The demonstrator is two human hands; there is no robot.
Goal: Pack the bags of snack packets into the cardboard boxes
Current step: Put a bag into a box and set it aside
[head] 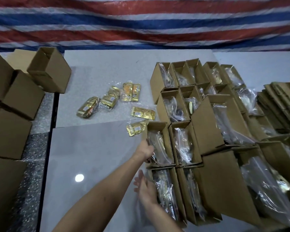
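Several open cardboard boxes (206, 124) stand in rows on the grey table (90, 156), each with a clear bag of packets inside. My left hand (146, 151) grips the left wall of one box (166, 131) in the left column, fingers curled over its edge onto the bag inside. My right hand (145, 187) lies with straight fingers against the left wall of the nearer box (177, 186). Several loose bags of gold snack packets (110, 97) lie on the table to the left of the rows, the nearest one (135, 128) just beside the gripped box.
Closed and empty cardboard boxes (10, 104) are stacked at the left, one open box (49, 71) on top. A pile of flattened cardboard (281, 104) lies at the far right. A red, white and blue striped tarp (140, 22) hangs behind the table.
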